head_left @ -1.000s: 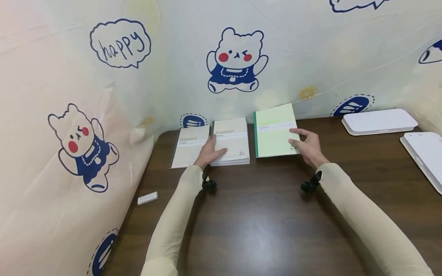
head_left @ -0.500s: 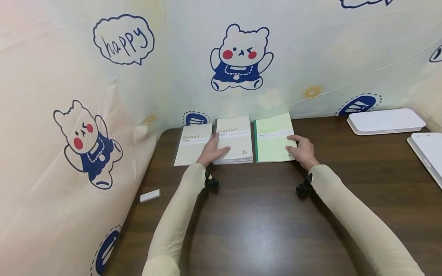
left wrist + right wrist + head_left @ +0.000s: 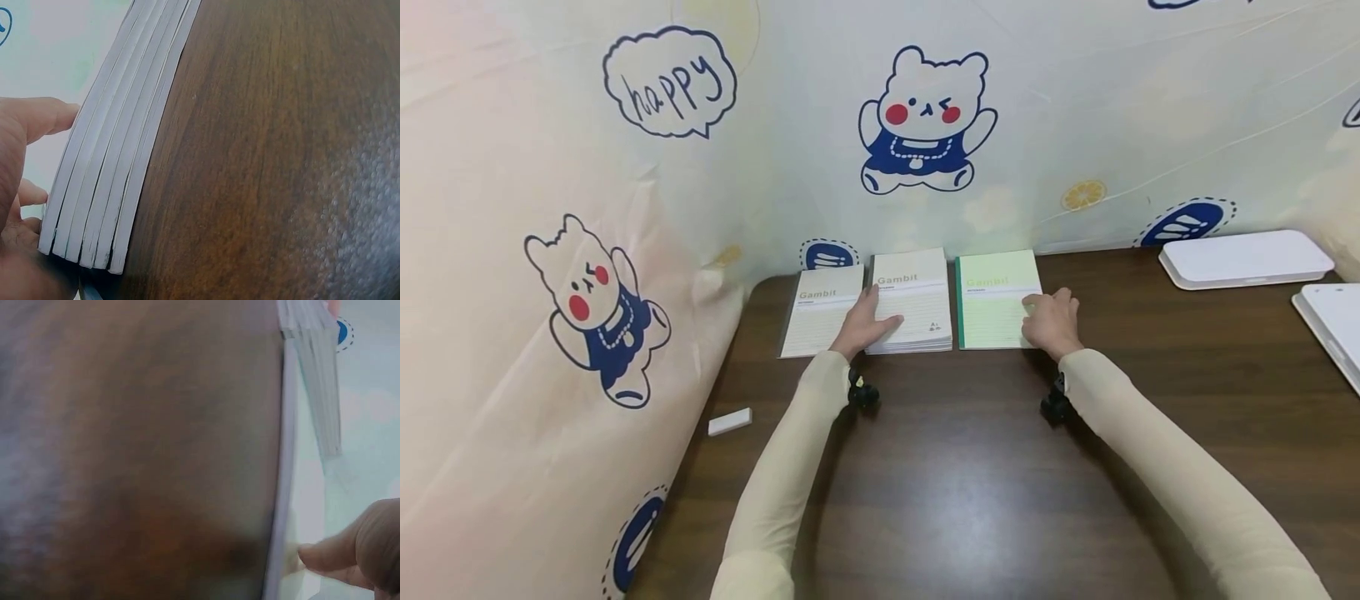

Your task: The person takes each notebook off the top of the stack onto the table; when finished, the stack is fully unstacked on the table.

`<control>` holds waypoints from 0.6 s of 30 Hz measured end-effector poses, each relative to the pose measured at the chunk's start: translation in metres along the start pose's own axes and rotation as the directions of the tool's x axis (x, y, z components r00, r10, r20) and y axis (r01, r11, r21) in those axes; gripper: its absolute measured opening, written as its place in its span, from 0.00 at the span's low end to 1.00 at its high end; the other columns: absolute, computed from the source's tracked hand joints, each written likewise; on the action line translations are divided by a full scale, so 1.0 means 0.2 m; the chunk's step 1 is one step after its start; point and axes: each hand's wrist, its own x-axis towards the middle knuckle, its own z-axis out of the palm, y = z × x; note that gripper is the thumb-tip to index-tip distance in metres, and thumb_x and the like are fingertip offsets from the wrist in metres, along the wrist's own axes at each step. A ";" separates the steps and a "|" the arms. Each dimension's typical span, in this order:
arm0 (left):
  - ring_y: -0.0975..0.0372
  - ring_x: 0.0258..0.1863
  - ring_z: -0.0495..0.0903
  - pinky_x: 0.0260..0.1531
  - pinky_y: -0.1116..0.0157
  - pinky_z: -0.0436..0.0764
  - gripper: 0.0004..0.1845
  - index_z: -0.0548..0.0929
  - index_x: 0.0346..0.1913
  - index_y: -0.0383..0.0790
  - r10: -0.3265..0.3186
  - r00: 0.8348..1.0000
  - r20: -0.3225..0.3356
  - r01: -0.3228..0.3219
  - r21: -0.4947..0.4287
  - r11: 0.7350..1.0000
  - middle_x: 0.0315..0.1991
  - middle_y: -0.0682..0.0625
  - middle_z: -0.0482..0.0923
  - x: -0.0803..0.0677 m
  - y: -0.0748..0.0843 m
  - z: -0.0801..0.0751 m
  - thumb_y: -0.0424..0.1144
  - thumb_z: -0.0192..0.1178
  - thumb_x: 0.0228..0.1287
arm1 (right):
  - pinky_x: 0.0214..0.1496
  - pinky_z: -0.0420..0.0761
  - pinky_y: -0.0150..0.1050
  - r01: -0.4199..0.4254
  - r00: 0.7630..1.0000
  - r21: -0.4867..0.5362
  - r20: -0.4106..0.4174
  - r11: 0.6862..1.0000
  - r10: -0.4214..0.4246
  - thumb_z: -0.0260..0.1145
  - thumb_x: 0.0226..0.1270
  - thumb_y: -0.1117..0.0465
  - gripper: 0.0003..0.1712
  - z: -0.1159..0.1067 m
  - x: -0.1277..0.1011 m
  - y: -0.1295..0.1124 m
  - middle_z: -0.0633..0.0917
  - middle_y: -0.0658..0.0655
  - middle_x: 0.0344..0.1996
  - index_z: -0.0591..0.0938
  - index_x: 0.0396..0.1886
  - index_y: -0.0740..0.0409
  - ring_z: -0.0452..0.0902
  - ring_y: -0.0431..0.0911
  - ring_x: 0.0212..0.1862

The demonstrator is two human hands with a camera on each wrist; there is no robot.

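White and flat, one notebook (image 3: 817, 315) lies on the surface (image 3: 940, 467). Our left hand (image 3: 857, 325), fingers spread wide, touches the pile of notebooks (image 3: 921, 310) beside it. Our right hand (image 3: 1052, 322) rests loosely bent fingers on the green notebook (image 3: 995, 312) next along, hiding a corner; some fingertips we can't see. Last, a white case (image 3: 1336, 321) is cut off.

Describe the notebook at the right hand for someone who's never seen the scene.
On the brown table, look along the far edge, beneath the bear-print cloth. At the right end of the notebook row lies the pale green notebook, the right hand by its near right corner. It's the only green one: on its left are a cream notebook stack, then a cream notebook.
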 end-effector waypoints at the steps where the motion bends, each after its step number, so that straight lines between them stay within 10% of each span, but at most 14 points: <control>1: 0.52 0.78 0.42 0.76 0.54 0.49 0.50 0.43 0.78 0.42 -0.004 1.000 0.001 0.004 0.002 1.000 0.79 0.43 0.39 0.00 0.00 0.00 0.53 0.60 0.62 | 0.53 0.61 0.56 0.007 1.000 0.001 -0.006 1.000 -0.007 0.54 0.64 0.69 0.26 0.00 0.00 -0.01 0.67 0.78 0.53 0.73 0.62 0.71 0.55 0.64 0.51; 11: 0.52 0.78 0.44 0.76 0.55 0.50 0.49 0.44 0.78 0.42 -0.002 1.000 -0.012 0.002 0.004 1.000 0.79 0.44 0.40 0.01 0.00 -0.01 0.52 0.60 0.63 | 0.66 0.69 0.60 0.223 0.969 0.221 0.059 0.949 -0.241 0.61 0.69 0.56 0.37 0.12 0.10 -0.32 0.63 0.68 0.71 0.59 0.75 0.58 0.64 0.64 0.66; 18: 0.51 0.78 0.45 0.76 0.54 0.51 0.50 0.43 0.77 0.40 0.017 1.000 -0.002 -0.017 0.012 1.000 0.79 0.42 0.40 0.00 0.00 0.00 0.53 0.60 0.62 | 0.77 0.53 0.57 0.167 0.948 0.170 0.243 0.971 -0.206 0.60 0.70 0.50 0.45 0.34 0.09 -0.44 0.50 0.68 0.76 0.50 0.77 0.62 0.42 0.61 0.77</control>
